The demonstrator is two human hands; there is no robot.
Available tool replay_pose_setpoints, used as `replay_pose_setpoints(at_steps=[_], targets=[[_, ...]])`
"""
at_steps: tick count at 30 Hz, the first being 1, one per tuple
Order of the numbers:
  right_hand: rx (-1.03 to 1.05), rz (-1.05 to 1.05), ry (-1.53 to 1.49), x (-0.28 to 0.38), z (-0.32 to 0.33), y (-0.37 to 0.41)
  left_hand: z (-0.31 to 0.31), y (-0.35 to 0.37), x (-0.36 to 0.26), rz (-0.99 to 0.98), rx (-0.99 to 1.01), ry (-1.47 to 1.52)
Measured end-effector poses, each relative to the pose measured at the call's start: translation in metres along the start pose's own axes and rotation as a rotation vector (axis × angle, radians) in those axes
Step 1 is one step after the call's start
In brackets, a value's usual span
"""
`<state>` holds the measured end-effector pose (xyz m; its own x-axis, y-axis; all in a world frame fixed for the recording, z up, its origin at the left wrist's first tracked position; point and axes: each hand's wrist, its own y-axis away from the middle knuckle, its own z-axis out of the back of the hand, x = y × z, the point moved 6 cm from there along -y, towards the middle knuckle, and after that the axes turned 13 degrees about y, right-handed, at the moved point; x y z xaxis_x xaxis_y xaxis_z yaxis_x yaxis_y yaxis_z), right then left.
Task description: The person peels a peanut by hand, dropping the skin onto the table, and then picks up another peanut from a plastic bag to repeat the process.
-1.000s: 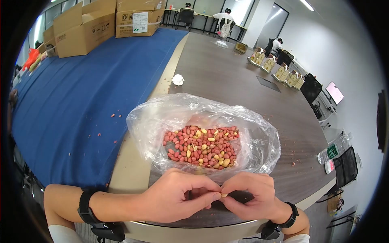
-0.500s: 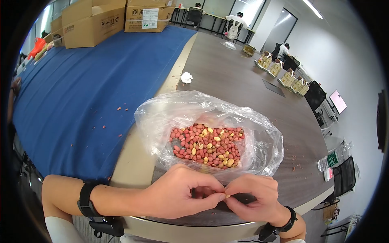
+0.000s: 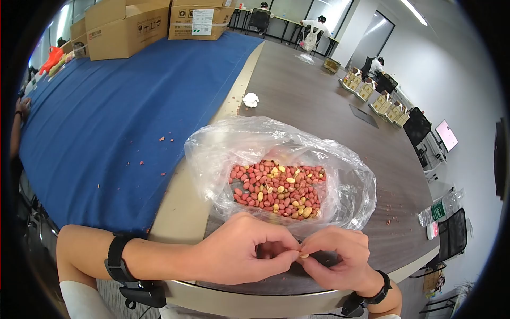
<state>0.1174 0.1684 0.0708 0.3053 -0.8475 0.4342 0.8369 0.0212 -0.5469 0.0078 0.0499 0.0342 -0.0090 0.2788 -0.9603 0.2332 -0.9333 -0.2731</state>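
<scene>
A small pale peanut point(image 3: 303, 255) shows between the fingertips of both hands, near the table's front edge. My left hand point(image 3: 247, 252) is closed in a pinch of thumb and forefinger on its left side. From the right, my right hand point(image 3: 337, 255) pinches it too, fingertips touching those of the left. Just beyond the hands lies a clear plastic bag point(image 3: 348, 175), spread open. Red-skinned peanuts point(image 3: 297, 189) fill its middle, with several peeled yellow ones point(image 3: 307, 212) among them.
A blue cloth point(image 3: 117, 122) with skin crumbs covers the left side. Cardboard boxes point(image 3: 127, 32) stand at the far left. A crumpled white tissue point(image 3: 251, 100) lies behind the bag. Small model houses point(image 3: 366, 89) and a water bottle point(image 3: 441, 208) are on the right. Another person's hand point(image 3: 24, 106) shows far left.
The whole view has shifted slightly, so the scene sits a little further right. Both hands keep their pinch on the peanut, with only slight finger movement.
</scene>
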Motion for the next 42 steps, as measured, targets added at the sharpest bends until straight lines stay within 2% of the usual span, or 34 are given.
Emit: replay_pose_setpoints(at_steps=[32,42], targets=[[-0.016,0.018,0.015,-0.0002,0.0009,-0.0019,-0.0009,0.0000,0.0046,0.057,0.007,0.037],[-0.006,0.049,0.102,0.0020,0.0011,-0.0014,-0.0004,-0.0010,0.0050,0.054,0.001,-0.011]])
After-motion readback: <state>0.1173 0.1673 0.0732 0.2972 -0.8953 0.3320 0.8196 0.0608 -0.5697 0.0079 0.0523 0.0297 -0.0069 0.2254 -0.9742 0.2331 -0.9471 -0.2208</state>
